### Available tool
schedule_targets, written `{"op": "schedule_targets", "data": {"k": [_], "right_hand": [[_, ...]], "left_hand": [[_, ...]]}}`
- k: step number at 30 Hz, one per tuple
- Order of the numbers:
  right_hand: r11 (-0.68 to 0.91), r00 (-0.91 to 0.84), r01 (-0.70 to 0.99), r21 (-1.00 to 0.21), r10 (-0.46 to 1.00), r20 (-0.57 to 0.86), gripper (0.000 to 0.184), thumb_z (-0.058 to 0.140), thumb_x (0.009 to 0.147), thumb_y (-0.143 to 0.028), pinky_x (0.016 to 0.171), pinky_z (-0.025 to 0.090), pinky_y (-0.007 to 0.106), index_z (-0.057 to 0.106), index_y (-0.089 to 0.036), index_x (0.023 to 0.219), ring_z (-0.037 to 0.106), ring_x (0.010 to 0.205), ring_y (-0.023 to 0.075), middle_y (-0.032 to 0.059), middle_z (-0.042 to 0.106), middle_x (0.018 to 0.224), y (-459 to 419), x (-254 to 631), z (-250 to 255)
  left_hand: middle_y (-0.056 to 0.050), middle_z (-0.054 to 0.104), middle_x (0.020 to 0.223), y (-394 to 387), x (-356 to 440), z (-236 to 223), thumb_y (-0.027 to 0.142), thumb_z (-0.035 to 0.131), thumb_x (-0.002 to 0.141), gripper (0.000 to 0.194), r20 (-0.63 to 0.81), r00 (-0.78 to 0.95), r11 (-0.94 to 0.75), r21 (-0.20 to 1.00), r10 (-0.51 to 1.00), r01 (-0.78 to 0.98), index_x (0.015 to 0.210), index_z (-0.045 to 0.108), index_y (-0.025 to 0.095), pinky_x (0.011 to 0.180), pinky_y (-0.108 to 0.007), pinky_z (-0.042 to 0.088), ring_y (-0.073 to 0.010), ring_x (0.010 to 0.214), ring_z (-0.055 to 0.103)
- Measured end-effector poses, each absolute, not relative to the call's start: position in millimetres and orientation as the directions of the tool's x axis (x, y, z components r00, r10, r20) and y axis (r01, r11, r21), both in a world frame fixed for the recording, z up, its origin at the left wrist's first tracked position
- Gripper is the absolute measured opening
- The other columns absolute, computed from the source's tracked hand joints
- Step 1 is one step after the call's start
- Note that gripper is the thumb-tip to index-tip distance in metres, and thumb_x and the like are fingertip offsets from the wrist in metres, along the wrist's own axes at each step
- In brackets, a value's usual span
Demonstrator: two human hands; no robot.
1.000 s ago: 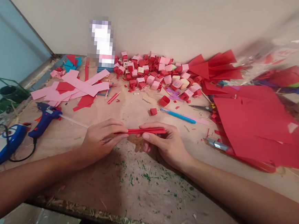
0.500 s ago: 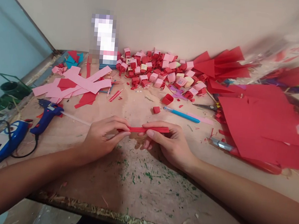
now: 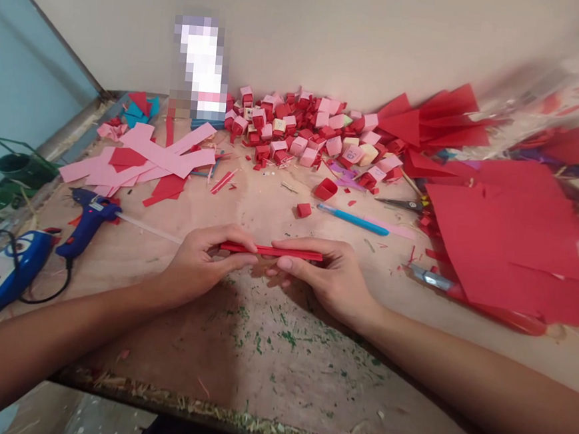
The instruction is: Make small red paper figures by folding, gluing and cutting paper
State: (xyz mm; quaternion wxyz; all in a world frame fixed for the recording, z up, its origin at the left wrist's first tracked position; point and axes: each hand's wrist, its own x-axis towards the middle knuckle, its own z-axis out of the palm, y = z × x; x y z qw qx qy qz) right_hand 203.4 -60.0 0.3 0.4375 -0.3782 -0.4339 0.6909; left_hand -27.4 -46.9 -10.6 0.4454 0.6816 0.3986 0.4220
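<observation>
A narrow folded strip of red paper (image 3: 267, 250) is stretched level between both hands, just above the wooden table. My left hand (image 3: 216, 255) pinches its left part between thumb and fingers. On its right part, my right hand (image 3: 328, 270) closes with the thumb in front and the fingers behind. Beyond the hands lie a small red paper box (image 3: 303, 210), an open red paper piece (image 3: 326, 189) and a blue pen (image 3: 353, 219).
A blue glue gun (image 3: 89, 218) with a cord lies left, near pink paper strips (image 3: 159, 150). Small pink and red paper boxes (image 3: 296, 134) are heaped against the wall. Large red sheets (image 3: 509, 227), scissors (image 3: 401, 204) and a cutter knife (image 3: 432, 278) lie right.
Both hands still hold the red strip. The fingers have shifted slightly along it, so more of its left end shows. The view has moved a little.
</observation>
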Motion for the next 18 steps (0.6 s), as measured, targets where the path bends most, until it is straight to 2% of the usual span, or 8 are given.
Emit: {"op": "schedule_targets", "data": {"k": [5,9,13,18], "right_hand": [[-0.184,-0.313,-0.137,-0.973,0.94,-0.133,0.017,0.093,0.08,-0.03,0.055,0.057,0.026,0.089,-0.025,0.095,0.068,0.056,0.0139,0.0024,0.079,0.071,-60.2,205.6,3.4],[-0.103,-0.263,-0.058,-0.993,0.961,-0.084,0.008,0.089,0.082,-0.031,0.053,0.055,0.026,0.089,-0.026,0.089,0.065,0.056,0.0139,0.003,0.079,0.071,-61.7,203.9,6.1],[-0.065,-0.265,-0.01,-0.998,0.962,-0.06,0.008,0.085,0.087,-0.033,0.05,0.053,0.027,0.089,-0.026,0.085,0.063,0.054,0.0141,0.004,0.079,0.071,-64.0,202.8,6.5],[0.006,-0.256,0.078,-0.997,0.967,-0.014,0.01,0.086,0.086,-0.032,0.055,0.059,0.029,0.089,-0.024,0.091,0.069,0.062,0.0169,0.005,0.082,0.082,-62.6,204.9,6.8]], "left_hand": [[-0.001,0.079,0.085,-49.7,-26.5,-4.6,0.022,0.08,0.09,0.002,0.238,0.289,-0.302,0.932,0.927,0.201,0.089,0.078,0.021,0.072,-0.022,0.061,-0.0127,0.075,0.073],[-0.001,0.081,0.087,-51.5,-26.3,-2.0,0.024,0.081,0.089,0.004,0.249,0.286,-0.325,0.909,0.925,0.261,0.091,0.079,0.021,0.077,-0.024,0.063,-0.0144,0.079,0.075],[-0.001,0.081,0.087,-50.7,-27.3,-4.4,0.024,0.081,0.09,0.004,0.19,0.317,-0.27,0.935,0.929,0.231,0.089,0.079,0.02,0.075,-0.022,0.063,-0.0137,0.078,0.075],[-0.001,0.08,0.088,-49.0,-27.7,-6.4,0.023,0.08,0.091,0.006,0.199,0.306,-0.268,0.941,0.931,0.205,0.086,0.079,0.02,0.078,-0.022,0.062,-0.0132,0.081,0.075]]}}
